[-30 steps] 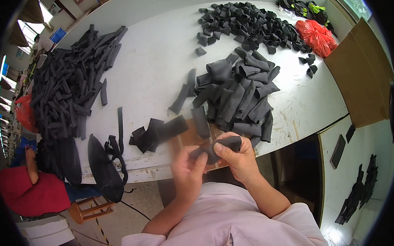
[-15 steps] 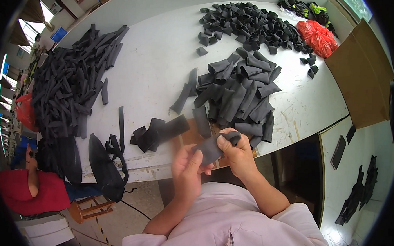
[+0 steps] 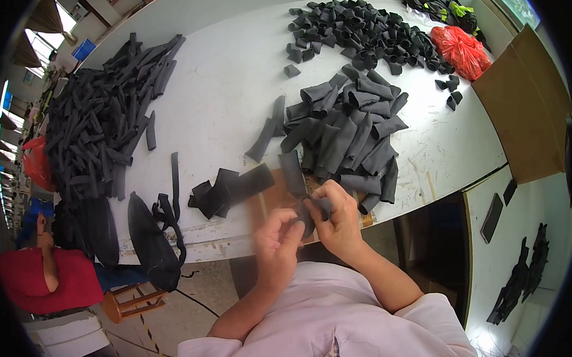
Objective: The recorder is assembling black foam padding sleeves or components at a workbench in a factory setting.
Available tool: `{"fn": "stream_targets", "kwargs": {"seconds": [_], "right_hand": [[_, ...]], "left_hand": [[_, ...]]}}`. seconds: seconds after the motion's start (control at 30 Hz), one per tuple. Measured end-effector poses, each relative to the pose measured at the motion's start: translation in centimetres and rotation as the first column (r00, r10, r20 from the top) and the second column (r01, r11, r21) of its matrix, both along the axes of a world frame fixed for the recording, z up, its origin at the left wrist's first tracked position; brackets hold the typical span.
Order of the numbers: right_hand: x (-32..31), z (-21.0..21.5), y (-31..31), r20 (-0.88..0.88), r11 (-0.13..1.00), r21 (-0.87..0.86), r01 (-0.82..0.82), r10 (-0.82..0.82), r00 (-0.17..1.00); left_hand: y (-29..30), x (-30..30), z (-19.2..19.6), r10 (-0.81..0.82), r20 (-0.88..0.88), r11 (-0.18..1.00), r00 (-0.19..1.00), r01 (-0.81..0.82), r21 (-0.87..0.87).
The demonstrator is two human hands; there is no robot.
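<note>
The left hand (image 3: 278,248) and right hand (image 3: 339,222) pinch a dark fabric tube (image 3: 307,225), now bunched instead of flat, so seemingly mid-handling; similar tubes (image 3: 342,141) lie beyond the right hand.

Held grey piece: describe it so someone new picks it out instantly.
Start at the white table and find the heap of dark grey tubes right of picture centre. Below it, by the table's near edge, the left hand and right hand meet on one dark grey piece. Unlike the heaped tubes, it is bunched up between both hands.
</note>
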State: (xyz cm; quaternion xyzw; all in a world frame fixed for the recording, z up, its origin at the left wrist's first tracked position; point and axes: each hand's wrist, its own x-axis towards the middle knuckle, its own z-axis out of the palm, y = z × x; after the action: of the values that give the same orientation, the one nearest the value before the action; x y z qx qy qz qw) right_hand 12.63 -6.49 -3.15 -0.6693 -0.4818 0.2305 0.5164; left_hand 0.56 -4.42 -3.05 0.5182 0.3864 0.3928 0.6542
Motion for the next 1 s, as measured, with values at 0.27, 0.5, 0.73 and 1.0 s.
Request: {"fn": "stream_targets", "kwargs": {"seconds": [0.27, 0.5, 0.73, 1.0], "right_hand": [[-1.2, -0.1, -1.1, -0.311, 1.000, -0.014, 0.006, -0.010, 0.950], [-0.8, -0.7, -1.4, -0.103, 0.981, 0.169, -0.094, 0.112, 0.988], [-1.1, -1.4, 0.0, 0.163, 0.987, 0.161, -0.006, -0.021, 0.986], [-0.3, -1.7, -0.3, -0.520, 0.997, -0.075, 0.014, -0.051, 0.852]], "left_hand": [[0.3, 0.6, 0.1, 0.101, -0.113, 0.985, 0.988, -0.083, 0.154], [0.1, 0.7, -0.2, 0.085, -0.045, 0.993, 0.995, -0.081, 0.086], [-0.1, 0.5, 0.4, -0.044, -0.117, 0.997, 0.992, 0.051, 0.060], [0.3, 0.1, 0.3, -0.046, 0.088, 0.978, 0.995, 0.063, -0.199]]}}
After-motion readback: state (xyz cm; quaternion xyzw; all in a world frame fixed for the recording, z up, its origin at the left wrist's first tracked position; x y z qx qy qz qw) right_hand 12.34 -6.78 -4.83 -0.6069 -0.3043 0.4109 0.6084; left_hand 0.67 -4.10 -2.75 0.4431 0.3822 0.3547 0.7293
